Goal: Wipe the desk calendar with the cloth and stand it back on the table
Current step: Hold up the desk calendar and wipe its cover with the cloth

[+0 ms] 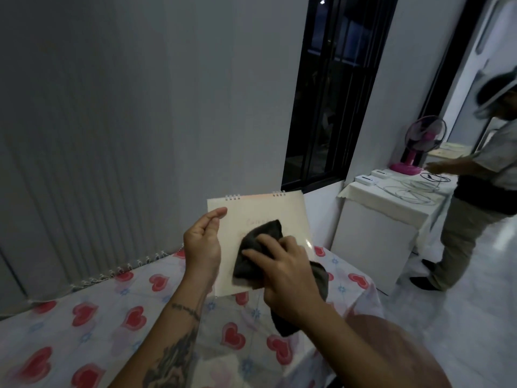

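Note:
A cream desk calendar [282, 211] with white spiral rings along its top edge is lifted above the table, its pale face turned toward me. My left hand [202, 242] grips its left edge, thumb on the front. My right hand [288, 273] presses a dark grey cloth [256, 245] against the calendar's face, and the cloth's loose end hangs below my wrist. The lower right part of the calendar is hidden behind the cloth and hand.
The table [92, 326] wears a white cloth printed with red hearts and stands against a grey wall. To the right, a white cabinet [372, 236] carries cables, small white boxes and a pink fan [416, 147]. Another person [472, 208] stands beside it.

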`<state>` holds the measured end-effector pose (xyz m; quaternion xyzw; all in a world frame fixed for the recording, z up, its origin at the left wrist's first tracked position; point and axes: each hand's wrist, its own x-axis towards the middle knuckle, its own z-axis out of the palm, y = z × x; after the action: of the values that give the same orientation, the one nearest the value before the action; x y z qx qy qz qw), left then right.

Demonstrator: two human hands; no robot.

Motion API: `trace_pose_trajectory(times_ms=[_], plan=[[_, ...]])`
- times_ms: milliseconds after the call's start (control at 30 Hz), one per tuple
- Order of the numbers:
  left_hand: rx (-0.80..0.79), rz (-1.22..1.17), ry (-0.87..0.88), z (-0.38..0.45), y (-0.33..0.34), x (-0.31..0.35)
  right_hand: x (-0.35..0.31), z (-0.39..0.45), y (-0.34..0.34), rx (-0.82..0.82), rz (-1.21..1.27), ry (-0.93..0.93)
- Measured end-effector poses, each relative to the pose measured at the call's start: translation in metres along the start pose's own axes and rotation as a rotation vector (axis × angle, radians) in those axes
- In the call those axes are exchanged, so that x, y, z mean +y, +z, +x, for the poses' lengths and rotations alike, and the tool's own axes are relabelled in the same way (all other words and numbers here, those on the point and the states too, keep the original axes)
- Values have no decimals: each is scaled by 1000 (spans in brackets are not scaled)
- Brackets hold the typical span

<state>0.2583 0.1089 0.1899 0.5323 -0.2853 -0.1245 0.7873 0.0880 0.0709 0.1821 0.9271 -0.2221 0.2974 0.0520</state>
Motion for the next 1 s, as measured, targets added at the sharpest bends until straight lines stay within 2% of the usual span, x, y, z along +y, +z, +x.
trace_pose_trajectory(times_ms=[233, 533, 633, 767, 833, 1000], plan=[[79, -32, -45, 5, -12, -7, 15, -26, 8, 36, 10, 129], [-5, 3, -66, -7, -3, -7, 56, 10, -8, 103, -29, 382], [-40, 16, -53, -15, 9, -6, 48, 20, -10, 113, -28, 363], [-71, 8, -46, -13, 11, -7, 31, 7, -3, 63, 43, 154], [-71, 27, -14, -13, 8, -9, 36, -2, 1, 21, 66, 115], [-107, 75, -14, -24, 15, -21, 59, 0, 10, 91, 41, 349]])
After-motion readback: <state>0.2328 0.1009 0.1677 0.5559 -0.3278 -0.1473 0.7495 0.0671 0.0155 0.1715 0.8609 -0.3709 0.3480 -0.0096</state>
